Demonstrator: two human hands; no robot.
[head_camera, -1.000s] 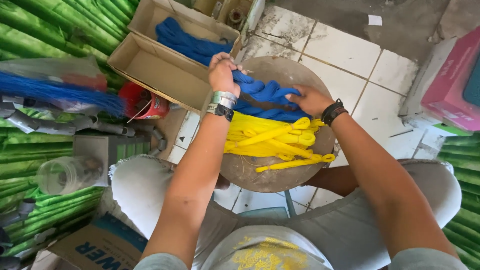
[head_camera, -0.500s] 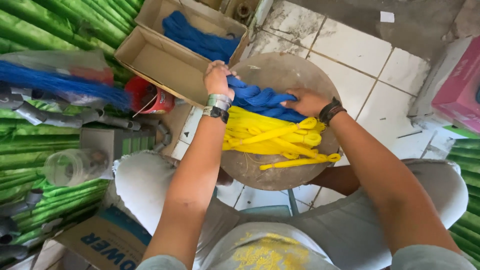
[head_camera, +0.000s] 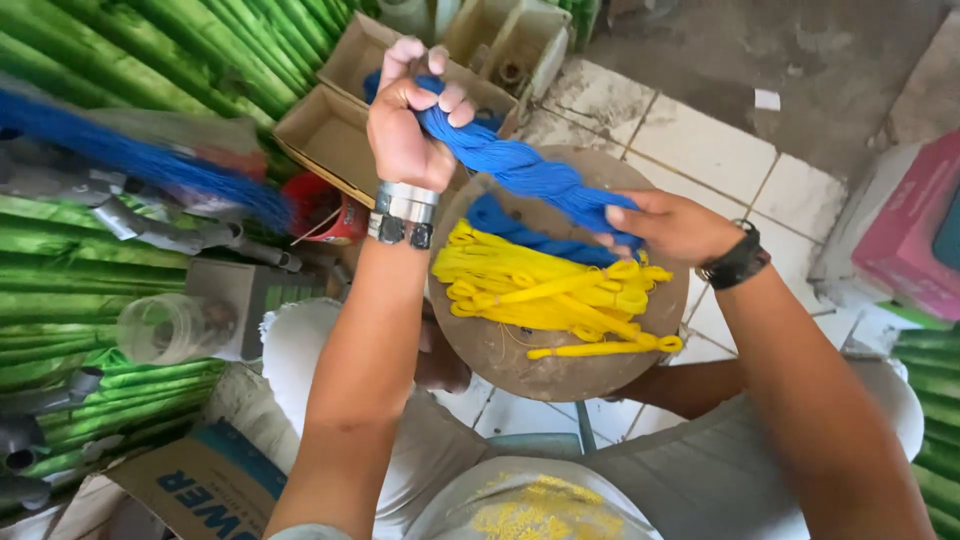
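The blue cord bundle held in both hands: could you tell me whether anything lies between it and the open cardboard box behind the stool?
Nothing visible does. The left hand and right hand hold the blue cord bundle above the round stool, and the cardboard box sits just beyond, its top open.

You sit in a small craft workshop: green rolled stock (head_camera: 120, 270) stacked along your left, open cardboard boxes (head_camera: 330, 135) of blue cord, a round worn work stool (head_camera: 520, 360) (used as a table), grimy tiled floor (head_camera: 700, 140).
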